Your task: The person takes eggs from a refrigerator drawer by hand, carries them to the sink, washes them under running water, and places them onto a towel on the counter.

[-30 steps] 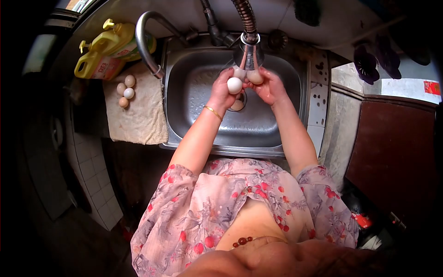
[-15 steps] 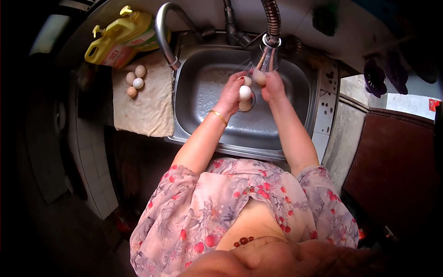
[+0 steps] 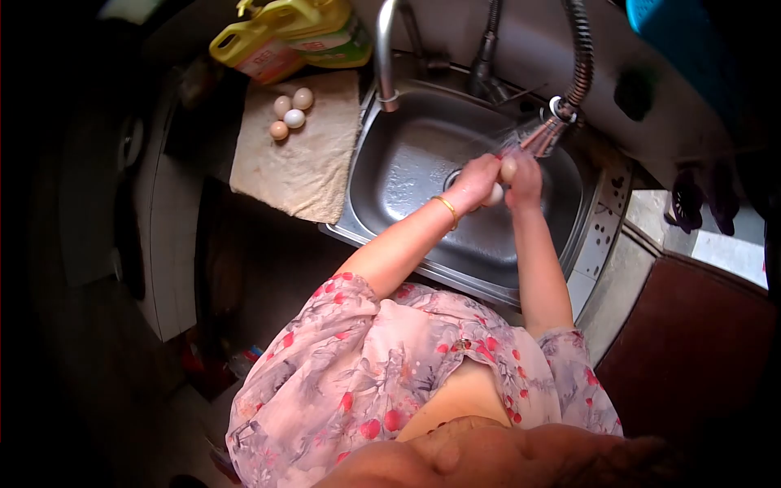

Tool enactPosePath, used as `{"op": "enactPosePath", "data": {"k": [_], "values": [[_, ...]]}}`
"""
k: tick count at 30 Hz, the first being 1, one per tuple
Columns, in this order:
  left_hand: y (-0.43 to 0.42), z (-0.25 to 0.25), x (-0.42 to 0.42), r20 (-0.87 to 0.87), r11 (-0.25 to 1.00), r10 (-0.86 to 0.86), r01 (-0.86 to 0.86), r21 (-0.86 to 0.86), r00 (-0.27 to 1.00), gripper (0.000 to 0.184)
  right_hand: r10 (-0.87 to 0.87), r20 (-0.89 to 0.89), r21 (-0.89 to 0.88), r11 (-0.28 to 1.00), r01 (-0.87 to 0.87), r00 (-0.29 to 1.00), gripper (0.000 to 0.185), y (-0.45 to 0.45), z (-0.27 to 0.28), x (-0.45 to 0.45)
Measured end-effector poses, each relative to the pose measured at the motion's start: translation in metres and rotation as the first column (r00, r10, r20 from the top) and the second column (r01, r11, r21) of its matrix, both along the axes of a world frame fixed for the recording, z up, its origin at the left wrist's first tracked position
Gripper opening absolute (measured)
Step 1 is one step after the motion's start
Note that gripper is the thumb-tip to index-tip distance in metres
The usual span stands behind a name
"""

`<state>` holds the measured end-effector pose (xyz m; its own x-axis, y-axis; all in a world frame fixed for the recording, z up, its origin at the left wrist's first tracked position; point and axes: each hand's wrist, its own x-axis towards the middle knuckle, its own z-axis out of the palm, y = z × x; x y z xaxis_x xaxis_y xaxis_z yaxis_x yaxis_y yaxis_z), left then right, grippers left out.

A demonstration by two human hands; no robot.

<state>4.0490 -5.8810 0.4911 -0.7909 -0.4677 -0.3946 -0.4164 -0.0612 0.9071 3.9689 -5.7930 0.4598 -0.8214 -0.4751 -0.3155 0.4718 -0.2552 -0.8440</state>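
Observation:
Over the metal sink (image 3: 399, 167), my left hand (image 3: 478, 180) is closed around a white egg (image 3: 495, 195), whose lower end shows beneath the fingers. Close beside it, my right hand (image 3: 525, 180) grips a pale egg (image 3: 508, 169) under the spray head (image 3: 543, 137). Water fans out from the spray head onto both hands. Whether further eggs sit inside the left hand is hidden by the fingers. Several eggs (image 3: 294, 119), one white and the others tan or pinkish, lie grouped on a beige cloth (image 3: 281, 167) left of the sink.
A curved faucet (image 3: 385, 57) rises at the sink's back left corner. Yellow jugs (image 3: 321, 32) stand behind the cloth. The spray hose (image 3: 581, 57) hangs down at the back right. A tiled ledge (image 3: 598, 228) runs along the sink's right side.
The camera view has swung, so the sink and cloth sit further right. My hands have come closer together under the spray, and the left-hand eggs are now mostly covered by fingers.

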Motion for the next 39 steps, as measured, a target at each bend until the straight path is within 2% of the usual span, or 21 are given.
{"op": "enactPosePath", "data": {"k": [2, 5, 6, 9, 11, 13, 14, 17, 18, 19, 21, 23, 24, 25, 27, 32, 34, 36, 39], "values": [[-0.003, 0.005, 0.007, -0.026, 0.968, 0.043, -0.035, 0.248, 0.999, 0.027, -0.143, 0.234, -0.004, 0.989, 0.148, 0.962, 0.017, -0.007, -0.003, -0.007], [-0.009, 0.017, 0.018, -0.027, 0.951, 0.148, -0.134, 0.279, 0.989, 0.031, 0.058, 0.498, -0.251, 0.965, 0.079, 0.865, 0.018, 0.007, 0.003, -0.01], [-0.017, 0.013, 0.024, -0.046, 0.96, 0.122, -0.106, 0.261, 0.991, 0.039, 0.027, 0.565, -0.182, 0.979, 0.092, 0.825, 0.019, 0.002, 0.003, -0.008], [-0.043, 0.008, 0.041, -0.08, 0.996, 0.04, -0.033, 0.085, 0.996, 0.039, 0.112, 0.6, -0.194, 0.981, 0.008, 0.792, 0.024, -0.011, -0.002, 0.005], [-0.062, 0.025, 0.055, -0.073, 0.995, 0.016, -0.023, -0.096, 0.997, 0.04, 0.158, 0.615, -0.168, 0.983, -0.067, 0.772, 0.027, -0.02, 0.001, 0.015], [-0.084, 0.03, 0.071, -0.103, 0.944, 0.034, -0.066, -0.323, 0.994, 0.039, 0.232, 0.608, -0.168, 0.972, -0.163, 0.759, 0.027, -0.027, 0.002, 0.023], [-0.098, 0.032, 0.081, -0.14, 0.933, 0.054, -0.1, -0.346, 0.989, 0.039, 0.188, 0.618, -0.074, 0.981, -0.181, 0.763, 0.028, -0.035, 0.008, 0.029], [-0.143, 0.039, 0.109, -0.256, 0.882, 0.141, -0.239, -0.406, 0.956, 0.039, 0.383, 0.519, -0.043, 0.904, -0.425, 0.764, 0.026, -0.058, 0.023, 0.041], [-0.154, 0.048, 0.123, -0.214, 0.735, 0.156, -0.258, -0.627, 0.964, 0.037, 0.414, 0.436, -0.013, 0.891, -0.455, 0.799, 0.025, -0.074, 0.028, 0.052], [-0.166, 0.054, 0.13, -0.205, 0.746, 0.216, -0.297, -0.596, 0.955, 0.038, 0.482, 0.323, -0.052, 0.868, -0.493, 0.815, 0.024, -0.088, 0.035, 0.061], [-0.192, 0.057, 0.144, -0.193, 0.56, 0.222, -0.287, -0.777, 0.956, 0.038, 0.568, 0.11, -0.025, 0.822, -0.569, 0.815, 0.027, -0.124, 0.052, 0.081], [-0.212, 0.059, 0.155, -0.207, 0.474, 0.22, -0.29, -0.832, 0.953, 0.039, 0.656, -0.181, 0.074, 0.752, -0.655, 0.733, 0.037, -0.164, 0.059, 0.091], [-0.223, 0.053, 0.16, -0.181, 0.411, 0.222, -0.261, -0.874, 0.958, 0.04, 0.595, -0.37, 0.227, 0.803, -0.551, 0.714, 0.04, -0.187, 0.055, 0.098], [-0.23, 0.048, 0.165, -0.168, 0.393, 0.227, -0.248, -0.885, 0.959, 0.04, 0.538, -0.546, 0.349, 0.843, -0.409, 0.642, 0.043, -0.209, 0.052, 0.105], [-0.238, 0.042, 0.172, -0.141, 0.358, 0.237, -0.222, -0.907, 0.961, 0.04, 0.472, -0.717, 0.377, 0.882, -0.283, 0.513, 0.046, -0.241, 0.066, 0.111], [-0.244, 0.036, 0.176, -0.147, 0.255, 0.187, -0.193, -0.947, 0.971, 0.041, 0.534, -0.713, 0.513, 0.839, -0.181, 0.454, 0.044, -0.301, 0.057, 0.123], [-0.242, 0.036, 0.173, -0.131, 0.262, 0.218, -0.188, -0.947, 0.967, 0.042, 0.591, -0.69, 0.581, 0.797, -0.167, 0.419, 0.045, -0.308, 0.053, 0.128], [-0.24, 0.036, 0.172, -0.11, 0.307, 0.238, -0.183, -0.934, 0.965, 0.044, 0.59, -0.705, 0.554, 0.805, -0.214, 0.394, 0.046, -0.304, 0.054, 0.126], [-0.24, 0.036, 0.174, -0.116, 0.167, 0.255, -0.162, -0.972, 0.96, 0.046, 0.575, -0.719, 0.519, 0.818, -0.248, 0.39, 0.046, -0.29, 0.067, 0.122]]}}
